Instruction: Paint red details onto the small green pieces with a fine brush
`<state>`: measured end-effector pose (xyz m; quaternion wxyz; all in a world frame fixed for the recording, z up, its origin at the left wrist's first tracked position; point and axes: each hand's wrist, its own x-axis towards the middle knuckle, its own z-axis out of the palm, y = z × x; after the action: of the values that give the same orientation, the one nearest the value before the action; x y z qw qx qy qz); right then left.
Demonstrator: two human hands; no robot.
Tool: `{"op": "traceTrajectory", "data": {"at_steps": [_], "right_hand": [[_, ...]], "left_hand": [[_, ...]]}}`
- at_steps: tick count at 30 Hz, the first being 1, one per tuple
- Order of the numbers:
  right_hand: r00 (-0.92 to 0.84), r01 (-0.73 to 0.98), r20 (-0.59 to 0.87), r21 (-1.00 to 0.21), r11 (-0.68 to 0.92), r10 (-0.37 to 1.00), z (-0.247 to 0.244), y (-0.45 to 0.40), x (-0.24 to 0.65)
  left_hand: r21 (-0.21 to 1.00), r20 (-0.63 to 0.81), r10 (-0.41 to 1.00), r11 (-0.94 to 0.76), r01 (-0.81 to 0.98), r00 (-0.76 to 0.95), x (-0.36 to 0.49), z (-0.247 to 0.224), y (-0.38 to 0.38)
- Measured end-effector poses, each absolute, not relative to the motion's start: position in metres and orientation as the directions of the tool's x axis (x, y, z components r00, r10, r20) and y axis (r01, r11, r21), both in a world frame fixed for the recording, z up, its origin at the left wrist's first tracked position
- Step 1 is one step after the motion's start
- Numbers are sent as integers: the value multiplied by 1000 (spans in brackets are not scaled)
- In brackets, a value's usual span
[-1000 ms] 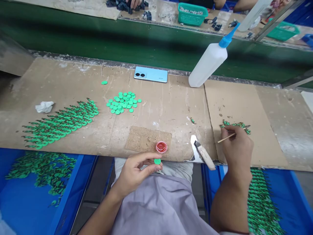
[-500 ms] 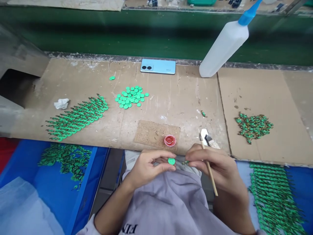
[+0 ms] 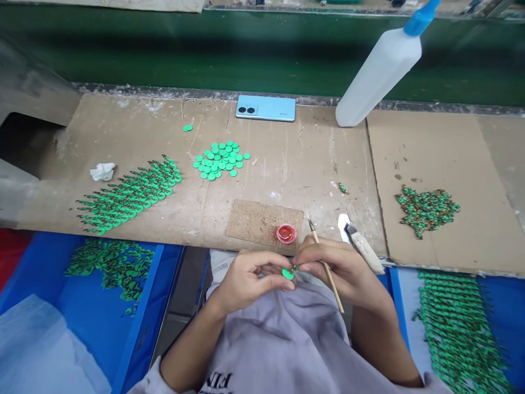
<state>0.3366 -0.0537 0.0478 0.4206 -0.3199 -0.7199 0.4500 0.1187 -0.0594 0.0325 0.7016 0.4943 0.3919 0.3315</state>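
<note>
Grey printed shirt, bare forearms

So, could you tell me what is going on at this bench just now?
A person sits at a cardboard-covered bench. The left hand pinches a small green disc over the lap, while the right hand holds a thin wooden stick and brings a tiny green piece against the disc. A small red cup sits just ahead; loose green discs and rows of finished pieces lie further out.

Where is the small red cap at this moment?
In the head view the red cap sits at the near edge of the bench, on the right end of a cork pad, just beyond the two hands.
</note>
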Motion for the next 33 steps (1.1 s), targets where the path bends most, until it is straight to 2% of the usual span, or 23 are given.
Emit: {"op": "traceTrajectory", "data": {"at_steps": [6, 11, 18, 21, 25, 28, 33], "right_hand": [[-472, 102, 330, -901, 422, 818, 52, -51, 336], [-475, 74, 342, -902, 425, 811, 51, -50, 335], [-463, 53, 329, -917, 396, 823, 50, -53, 332], [-504, 29, 303, -930, 366, 809, 52, -52, 333], [-540, 11, 286, -938, 346, 792, 52, -49, 335], [-534, -2, 295, -938, 347, 792, 50, -49, 336], [-514, -55, 301, -946, 320, 803, 46, -49, 335]], "left_hand": [[895, -284, 823, 412, -173, 492, 120, 30, -61], [854, -271, 805, 453, -253, 527, 123, 25, -63], [855, -184, 821, 405, -324, 541, 125, 15, -70], [907, -100, 854, 290, -306, 511, 123, 13, -72], [977, 116, 894, -25, -210, 433, 123, 12, -66], [963, 262, 894, -215, -164, 363, 124, 13, -62], [935, 344, 885, -291, -205, 314, 125, 16, -64]]}}
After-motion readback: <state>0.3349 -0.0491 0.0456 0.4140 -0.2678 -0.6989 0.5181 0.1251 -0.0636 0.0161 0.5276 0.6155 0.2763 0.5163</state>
